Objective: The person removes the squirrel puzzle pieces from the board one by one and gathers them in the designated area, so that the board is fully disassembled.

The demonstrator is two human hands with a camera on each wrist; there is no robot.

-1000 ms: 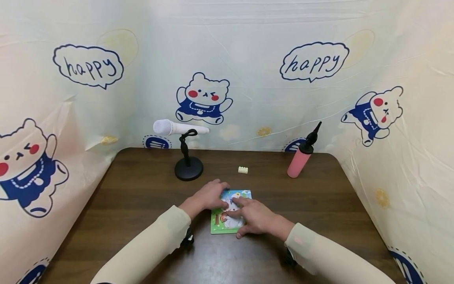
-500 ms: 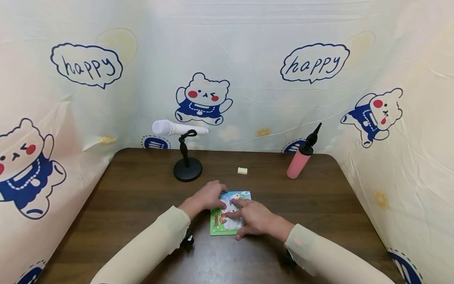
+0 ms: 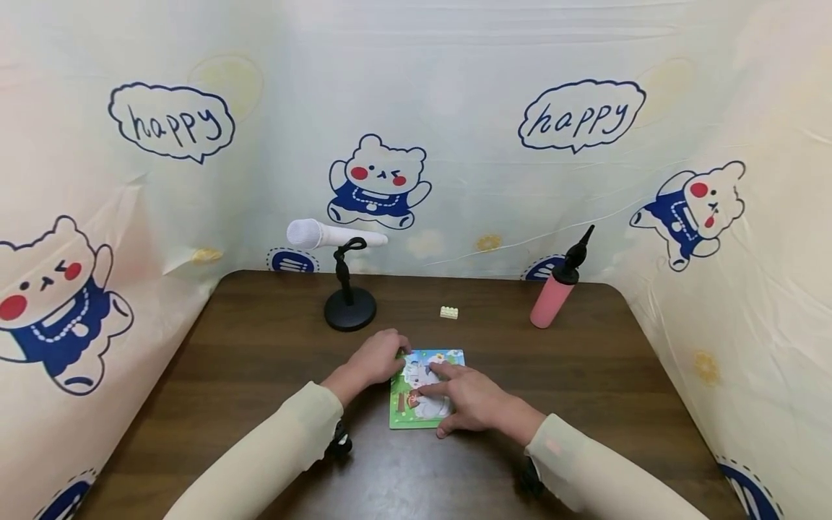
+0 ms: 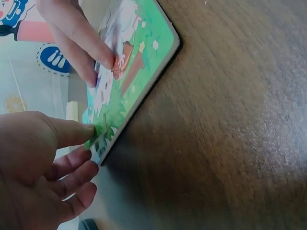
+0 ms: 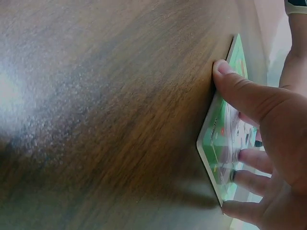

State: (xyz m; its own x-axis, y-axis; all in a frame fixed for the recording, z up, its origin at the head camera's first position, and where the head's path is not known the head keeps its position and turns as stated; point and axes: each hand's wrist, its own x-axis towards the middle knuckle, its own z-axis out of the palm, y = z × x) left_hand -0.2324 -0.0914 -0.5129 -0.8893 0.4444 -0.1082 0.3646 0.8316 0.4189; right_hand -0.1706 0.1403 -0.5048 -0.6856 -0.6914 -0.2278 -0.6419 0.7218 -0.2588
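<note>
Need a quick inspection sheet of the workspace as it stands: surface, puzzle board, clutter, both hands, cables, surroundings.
Surface: dark wood-grain table, glossy.
Job's things: puzzle board lying flat near the front middle; a green puzzle piece at its left edge.
Clutter: microphone on a black stand, small cream brick, pink pump bottle, all behind the board.
Grippers: left hand pinches the green piece; right hand rests straight fingers on the board, thumb against its near edge.
Cables: nothing seen.
Surroundings: cartoon-bear curtain on three sides.
</note>
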